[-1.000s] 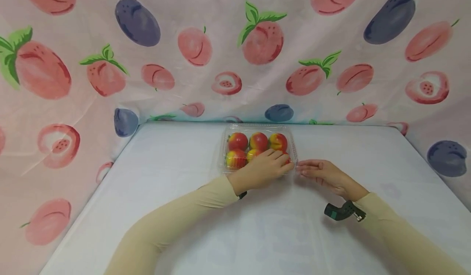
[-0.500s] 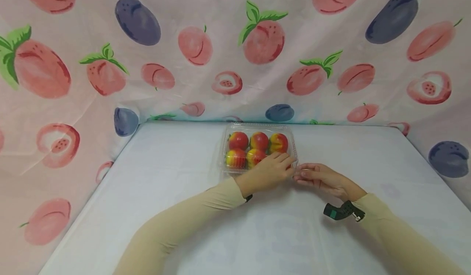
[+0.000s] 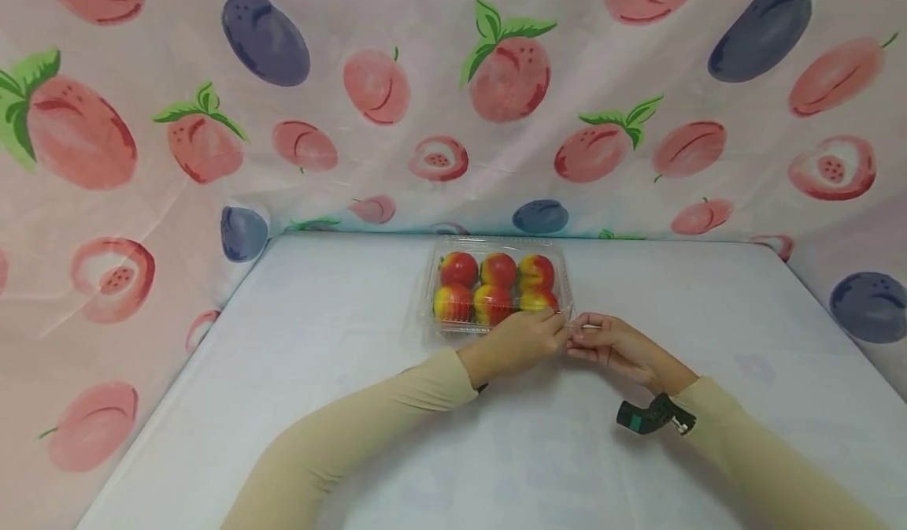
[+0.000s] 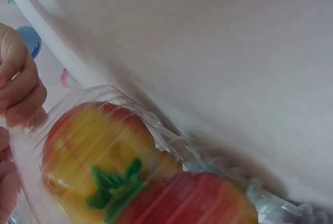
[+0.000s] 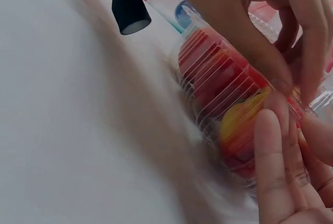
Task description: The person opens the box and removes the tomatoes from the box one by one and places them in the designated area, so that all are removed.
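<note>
Clear plastic box point(image 3: 428, 302) sits flat on the white table point(image 3: 425, 459), both hands at its near right corner. Six red-and-yellow fruits point(image 3: 498, 268) inside it, two rows of three. From where I stand, the left hand point(image 3: 513, 342) comes in across the front of the box and pinches the rim at that corner, thumb against fingers. The right hand point(image 3: 627, 349) is just outside the same corner, gripping the rim too, fingers fairly straight on one side, thumb on the other. Fingertips crowd together; can't tell which layer of plastic each hand has.

Step in hand, my read: working the fastening at that corner of the box, either parting lid point(image 3: 496, 242) from base or pressing them together. Can't say which: the lid lies over the fruits, and any gap at the corner is covered by fingers. Next move seems to call for one hand steadying the base while the other works the lid's edge, light pinch. Plastic looks thin, probably flexes; a hard tug could skid the box or jostle the fruits.

Rest, quick: green leafy piece point(image 4: 117, 185) shows between two fruits in the box. Black wrist mount point(image 3: 648, 416) on the right arm, nearer the person than the box. Fruit-print cloth point(image 3: 439, 34) hangs behind the box.
</note>
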Motion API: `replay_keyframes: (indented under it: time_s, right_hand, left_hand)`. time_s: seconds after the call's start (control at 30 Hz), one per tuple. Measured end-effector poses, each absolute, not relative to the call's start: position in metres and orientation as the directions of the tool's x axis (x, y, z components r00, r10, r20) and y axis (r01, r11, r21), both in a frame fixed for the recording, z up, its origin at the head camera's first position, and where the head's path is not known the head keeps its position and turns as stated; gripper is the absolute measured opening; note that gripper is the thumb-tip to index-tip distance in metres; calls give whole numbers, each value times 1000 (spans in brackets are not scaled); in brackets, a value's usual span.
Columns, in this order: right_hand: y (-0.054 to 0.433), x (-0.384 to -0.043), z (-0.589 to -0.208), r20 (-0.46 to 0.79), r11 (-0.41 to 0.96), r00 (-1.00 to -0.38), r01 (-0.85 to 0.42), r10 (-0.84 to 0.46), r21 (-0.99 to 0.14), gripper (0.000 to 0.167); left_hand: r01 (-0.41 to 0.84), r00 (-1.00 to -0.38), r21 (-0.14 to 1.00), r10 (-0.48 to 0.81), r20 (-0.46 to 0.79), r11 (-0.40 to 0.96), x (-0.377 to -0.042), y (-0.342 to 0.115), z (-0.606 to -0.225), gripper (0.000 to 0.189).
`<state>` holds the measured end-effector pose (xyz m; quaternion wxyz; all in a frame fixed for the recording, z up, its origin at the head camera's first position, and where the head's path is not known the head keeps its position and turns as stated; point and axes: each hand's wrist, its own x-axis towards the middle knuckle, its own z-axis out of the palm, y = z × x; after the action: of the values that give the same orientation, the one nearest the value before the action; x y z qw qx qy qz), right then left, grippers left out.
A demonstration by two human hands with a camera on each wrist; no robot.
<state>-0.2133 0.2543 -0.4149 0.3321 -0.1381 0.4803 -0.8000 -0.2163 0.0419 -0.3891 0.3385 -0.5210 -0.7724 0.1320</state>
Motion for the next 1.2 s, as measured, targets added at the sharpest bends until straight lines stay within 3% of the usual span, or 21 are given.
replay_keyframes:
  time_s: [0.23,0.5,0.77,0.87,1.03,1.2]
  right_hand:
    - [247,-208,-415,-56,-340,-779,336,-625,-879,34]
    - [240,-203,-420,-40,-315,-840,247,-541,-917,29]
    - [234,-199,-426,-33,-257,-870,181,-491,-949,27]
    - [236,-199,-425,-65,-220,-857,204,-512,-954,27]
    - [242,-201,-419,-95,-192,-815,246,-571,-950,25]
    - [246,-202,-416,-116,-179,-788,276,-604,-944,26]
  left_hand:
    - [711,-237,-565,899,369,419,-213,45,-388,15]
    - [787,-285,-405,856,431,466,-215,45,-387,24]
    - [806,-228,-364,812,538,467,-217,47,-391,20]
    - [801,-223,-392,834,505,452,-217,46,-390,21]
    - [721,-202,-552,889,412,419,-215,37,-391,28]
    - [668,-161,-607,880,447,430,-215,27,-391,20]
